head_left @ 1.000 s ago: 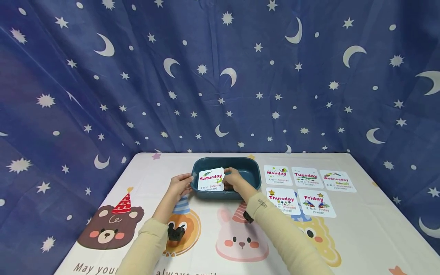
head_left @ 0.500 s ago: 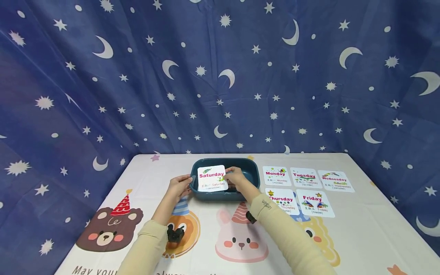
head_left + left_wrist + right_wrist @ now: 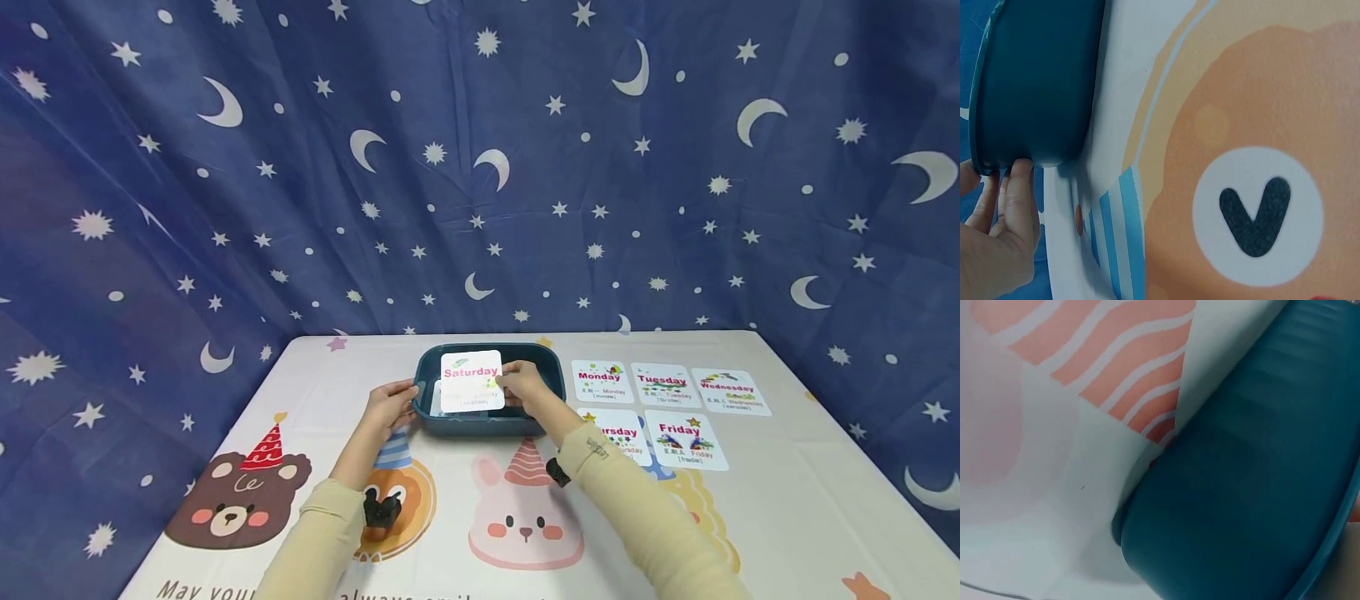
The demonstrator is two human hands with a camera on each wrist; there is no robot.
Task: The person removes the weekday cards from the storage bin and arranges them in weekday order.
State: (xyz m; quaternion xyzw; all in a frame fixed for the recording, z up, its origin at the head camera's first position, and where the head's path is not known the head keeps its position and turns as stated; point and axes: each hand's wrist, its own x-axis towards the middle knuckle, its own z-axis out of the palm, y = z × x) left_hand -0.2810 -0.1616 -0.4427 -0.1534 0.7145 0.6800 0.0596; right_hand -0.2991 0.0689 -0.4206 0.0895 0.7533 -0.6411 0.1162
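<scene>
A dark teal plastic bin (image 3: 487,427) stands on the table. My left hand (image 3: 390,408) grips its left end by the rim; in the left wrist view the fingers (image 3: 1019,200) lie along the bin's wall. Over the bin's opening, my right hand (image 3: 525,387) pinches a white Saturday card (image 3: 472,383) by its right edge, face up toward the head camera. Below that card's left edge, part of another white card (image 3: 436,402) shows inside the bin. The bin's wall (image 3: 1229,462) fills much of the right wrist view and hides nearly all of the right hand.
Right of the bin, a row holds the Monday (image 3: 602,392), Tuesday (image 3: 664,392) and Wednesday (image 3: 729,396) cards. In front of them lie the Thursday (image 3: 636,446) and Friday (image 3: 686,446) cards. A cartoon-printed cloth (image 3: 810,492) covers the table; a blue starry curtain (image 3: 420,125) hangs behind.
My right hand has lifted the Saturday card and carried it slightly right, uncovering another card in the bin. The left hand stays at the bin's left end.
</scene>
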